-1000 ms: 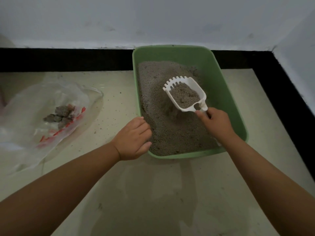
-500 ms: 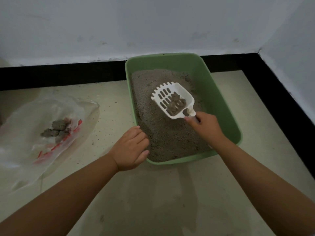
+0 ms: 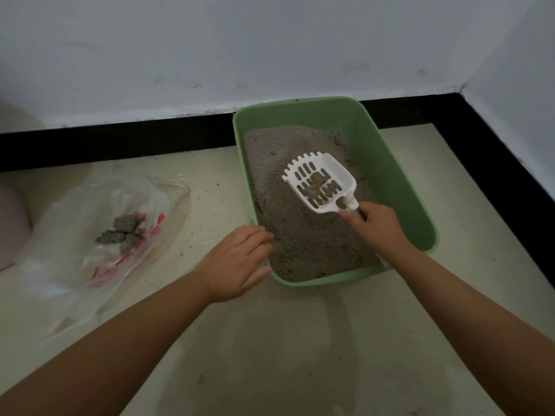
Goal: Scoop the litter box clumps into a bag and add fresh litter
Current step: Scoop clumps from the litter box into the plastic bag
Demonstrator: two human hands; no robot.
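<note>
Scoop [image 3: 319, 183] teeth up-left, handle toward right hand [image 3: 374, 228]

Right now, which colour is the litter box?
Light green litter box, seen in the head view.

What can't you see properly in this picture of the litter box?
All in the head view:
- Scoop handle: covered by the right hand gripping it.
- Litter box near-left corner: hidden under the left hand.
- Pink thing at the left: cut off by the picture edge.
- Red print on the bag: too crumpled to read.
- Fresh litter: none in view.
</note>
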